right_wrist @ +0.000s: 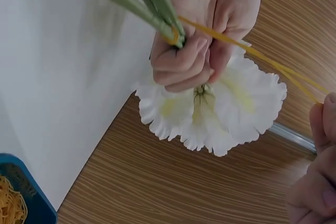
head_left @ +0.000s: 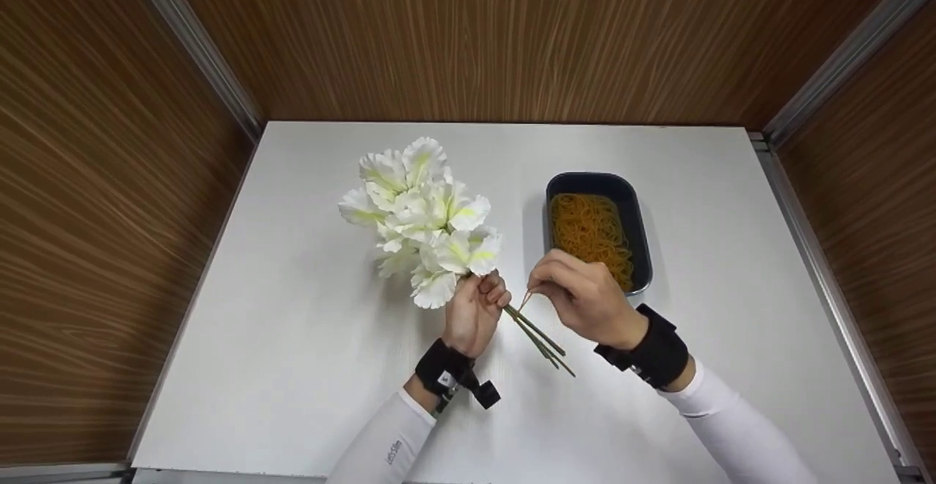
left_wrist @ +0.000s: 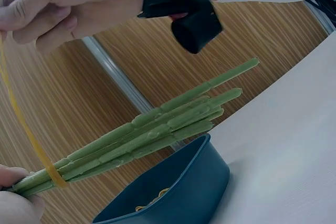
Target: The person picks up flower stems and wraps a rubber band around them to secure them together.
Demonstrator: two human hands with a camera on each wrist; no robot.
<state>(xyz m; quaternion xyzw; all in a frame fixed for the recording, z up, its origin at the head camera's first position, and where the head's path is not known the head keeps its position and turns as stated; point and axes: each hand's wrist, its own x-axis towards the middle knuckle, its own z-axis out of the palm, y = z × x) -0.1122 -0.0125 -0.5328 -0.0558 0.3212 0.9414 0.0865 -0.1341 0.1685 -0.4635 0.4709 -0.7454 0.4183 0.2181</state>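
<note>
My left hand [head_left: 475, 314] grips a bunch of white flowers [head_left: 428, 221] by the green stems [left_wrist: 142, 135], just under the blooms. The blooms lean away to the upper left, and the stem ends stick out to the lower right. A yellow rubber band [left_wrist: 32, 140] loops round the stems close beside the left hand's fingers. My right hand [head_left: 581, 297] pinches the band's other end between thumb and fingers, to the right of the stems. Between the two hands the band is stretched taut, its strands crossing in the right wrist view.
A dark blue container [head_left: 638, 239] stands on the white table [head_left: 307, 367], right beside and behind the right hand. Many yellow-orange rubber bands [head_left: 589, 228] lie heaped in it. Wood-grain panels [head_left: 468, 38] enclose the table at the back and sides.
</note>
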